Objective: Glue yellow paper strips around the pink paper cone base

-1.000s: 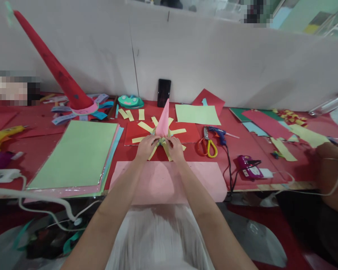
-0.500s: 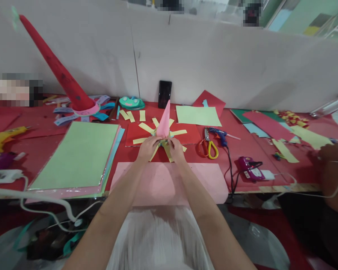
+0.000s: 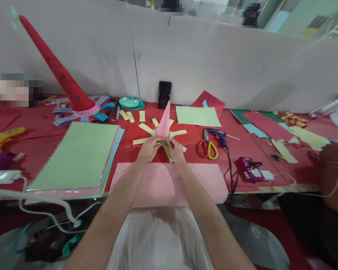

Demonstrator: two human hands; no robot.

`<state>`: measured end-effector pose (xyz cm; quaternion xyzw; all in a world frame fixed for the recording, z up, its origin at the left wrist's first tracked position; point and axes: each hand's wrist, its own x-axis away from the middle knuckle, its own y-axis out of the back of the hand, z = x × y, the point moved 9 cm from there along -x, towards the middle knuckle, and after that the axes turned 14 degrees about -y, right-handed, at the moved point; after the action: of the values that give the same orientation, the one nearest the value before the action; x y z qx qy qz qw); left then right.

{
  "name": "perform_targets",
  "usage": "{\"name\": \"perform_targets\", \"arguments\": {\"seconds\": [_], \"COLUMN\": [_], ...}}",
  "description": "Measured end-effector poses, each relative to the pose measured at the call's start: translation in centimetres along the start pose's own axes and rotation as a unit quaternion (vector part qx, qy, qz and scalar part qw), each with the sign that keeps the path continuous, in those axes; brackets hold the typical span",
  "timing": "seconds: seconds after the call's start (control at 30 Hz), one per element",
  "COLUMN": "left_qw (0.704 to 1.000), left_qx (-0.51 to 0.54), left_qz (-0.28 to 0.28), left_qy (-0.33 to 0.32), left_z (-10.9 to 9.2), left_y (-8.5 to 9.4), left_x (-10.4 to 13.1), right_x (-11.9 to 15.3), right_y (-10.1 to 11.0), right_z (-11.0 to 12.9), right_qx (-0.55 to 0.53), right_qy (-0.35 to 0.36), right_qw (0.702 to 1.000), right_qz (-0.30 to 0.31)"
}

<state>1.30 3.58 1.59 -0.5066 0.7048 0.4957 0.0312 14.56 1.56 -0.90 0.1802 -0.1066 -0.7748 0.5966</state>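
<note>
A pink paper cone (image 3: 163, 122) stands upright at the centre, with several pale yellow strips (image 3: 146, 129) fanning out round its base over a red sheet (image 3: 131, 134). At the left of the cone's near base, my left hand (image 3: 148, 148) has its fingers closed on something I cannot make out. Opposite it, my right hand (image 3: 175, 149) pinches at the near right of the base, and the fingertips of both hands almost meet. What lies between the fingertips is too small to tell. A pink sheet (image 3: 169, 183) lies under my forearms.
To the right are scissors (image 3: 207, 144), a blue glue gun (image 3: 220, 135) and a purple box with cables (image 3: 250, 170). Stacked sheets (image 3: 79, 155) and a tall red cone (image 3: 56, 67) stand left. A phone (image 3: 165, 94) leans behind. Another person's arm (image 3: 336, 168) is at far right.
My right hand's fingers have shifted slightly left and closer to my left fingertips at the cone's base. The cone and strips have stayed in place.
</note>
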Motion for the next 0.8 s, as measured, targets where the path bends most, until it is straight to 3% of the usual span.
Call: {"name": "perform_targets", "arguments": {"seconds": [0.3,0.53,0.8], "left_qw": [0.998,0.998,0.999], "left_qx": [-0.055,-0.053,-0.05], "left_qz": [0.027,0.002,-0.003], "left_qy": [-0.018,-0.014,-0.015], "left_z": [-0.4,0.0,0.0], "left_y": [-0.1,0.1,0.2], "left_x": [-0.2,-0.1,-0.2], "right_x": [0.2,0.3,-0.4], "right_y": [-0.1,0.8,1.5], "right_z": [0.5,0.7,-1.4], "right_qx": [0.002,0.026,-0.043], "right_qy": [0.013,0.013,-0.064], "right_qw": [1.0,0.999,0.995], "right_qz": [0.011,-0.044,-0.07]}}
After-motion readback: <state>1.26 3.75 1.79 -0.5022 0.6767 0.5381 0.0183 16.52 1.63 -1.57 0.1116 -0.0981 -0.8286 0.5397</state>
